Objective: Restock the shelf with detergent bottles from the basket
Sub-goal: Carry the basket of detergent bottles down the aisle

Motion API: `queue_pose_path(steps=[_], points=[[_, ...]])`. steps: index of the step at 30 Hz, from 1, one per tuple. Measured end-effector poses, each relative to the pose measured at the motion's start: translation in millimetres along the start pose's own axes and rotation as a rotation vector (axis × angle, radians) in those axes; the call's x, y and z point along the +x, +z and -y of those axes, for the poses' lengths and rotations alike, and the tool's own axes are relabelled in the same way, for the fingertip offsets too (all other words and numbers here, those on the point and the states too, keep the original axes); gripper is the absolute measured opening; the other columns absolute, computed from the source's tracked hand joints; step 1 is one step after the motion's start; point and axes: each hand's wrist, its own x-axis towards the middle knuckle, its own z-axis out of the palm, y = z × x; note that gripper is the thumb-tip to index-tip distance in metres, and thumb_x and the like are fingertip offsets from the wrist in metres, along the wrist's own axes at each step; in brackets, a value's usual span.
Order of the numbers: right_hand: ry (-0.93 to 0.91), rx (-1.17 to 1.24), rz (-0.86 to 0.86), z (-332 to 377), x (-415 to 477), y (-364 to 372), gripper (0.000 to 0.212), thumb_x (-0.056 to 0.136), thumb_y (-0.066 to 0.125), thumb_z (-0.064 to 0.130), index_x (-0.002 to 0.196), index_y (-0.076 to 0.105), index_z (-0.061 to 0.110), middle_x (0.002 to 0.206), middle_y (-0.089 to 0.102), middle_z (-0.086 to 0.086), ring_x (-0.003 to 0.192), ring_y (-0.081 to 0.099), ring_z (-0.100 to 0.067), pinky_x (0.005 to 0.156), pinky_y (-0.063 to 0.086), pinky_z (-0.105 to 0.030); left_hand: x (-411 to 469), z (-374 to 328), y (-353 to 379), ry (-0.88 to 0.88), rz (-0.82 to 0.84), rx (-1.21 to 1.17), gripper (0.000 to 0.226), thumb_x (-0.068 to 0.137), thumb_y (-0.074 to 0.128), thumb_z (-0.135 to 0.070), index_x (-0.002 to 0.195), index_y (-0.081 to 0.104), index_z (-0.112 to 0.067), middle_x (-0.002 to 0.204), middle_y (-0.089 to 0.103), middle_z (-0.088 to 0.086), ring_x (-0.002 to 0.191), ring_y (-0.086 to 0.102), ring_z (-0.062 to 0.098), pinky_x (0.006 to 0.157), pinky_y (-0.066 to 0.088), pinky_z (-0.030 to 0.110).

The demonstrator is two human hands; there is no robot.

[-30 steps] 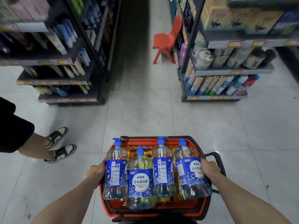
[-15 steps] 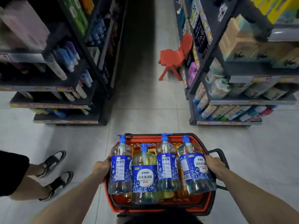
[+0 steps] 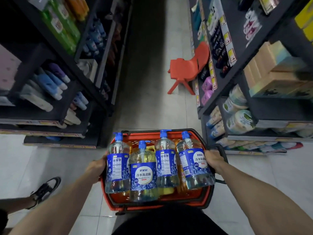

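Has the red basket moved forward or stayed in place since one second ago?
Yes. The basket has gone forward: its far rim now reaches the end of the left shelf, nearer the red chair.

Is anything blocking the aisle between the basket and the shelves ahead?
A red chair stands on the floor ahead, close beside the right-hand shelving. The floor left of it looks open. The left hand and right hand grip the basket.

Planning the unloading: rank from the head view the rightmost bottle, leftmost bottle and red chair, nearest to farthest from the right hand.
1. Rightmost bottle, beside the right hand.
2. Leftmost bottle, across the basket.
3. Red chair, far up the aisle.
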Motion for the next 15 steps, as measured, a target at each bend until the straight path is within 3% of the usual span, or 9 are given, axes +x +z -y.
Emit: queue_pose_path(steps=[5,9,13,15], points=[[-0.001,-0.049,0.003,102,15,-33,0.07,0.094,0.053,0.047,0.148,0.057,0.002,0.152,0.055,-0.022,0.135,0.056,-0.04,0.113,0.046,-0.04,17,-81,2,-0.024,-0.036,-0.037,0.074,0.092,0.063,-0.07,0.111,0.062,0.002,0.109,0.069,0.023,0.094,0.066,0.04,0.083,0.055,0.05],[-0.026,-0.07,0.007,168,66,-48,0.083,0.084,0.052,0.058,0.148,0.057,0.006,0.155,0.053,-0.021,0.138,0.054,-0.041,0.115,0.043,-0.043,40,-149,1,-0.037,-0.074,-0.055,0.082,0.087,0.065,-0.074,0.113,0.062,0.004,0.107,0.068,0.023,0.094,0.065,0.041,0.08,0.056,0.05],[-0.037,-0.033,-0.023,243,70,-60,0.073,0.091,0.055,0.049,0.148,0.055,0.005,0.153,0.054,-0.023,0.135,0.055,-0.041,0.109,0.046,-0.04,85,-212,0,-0.055,-0.095,-0.015,0.09,0.079,0.068,-0.081,0.114,0.064,0.002,0.107,0.069,0.022,0.094,0.069,0.041,0.088,0.061,0.056],[-0.034,-0.037,-0.041,280,80,-63,0.07,0.095,0.053,0.045,0.151,0.051,0.004,0.155,0.05,-0.023,0.138,0.052,-0.042,0.112,0.044,-0.042,100,-253,-1,-0.05,-0.089,-0.008,0.091,0.081,0.066,-0.081,0.118,0.066,0.003,0.111,0.069,0.022,0.095,0.068,0.039,0.086,0.061,0.051]])
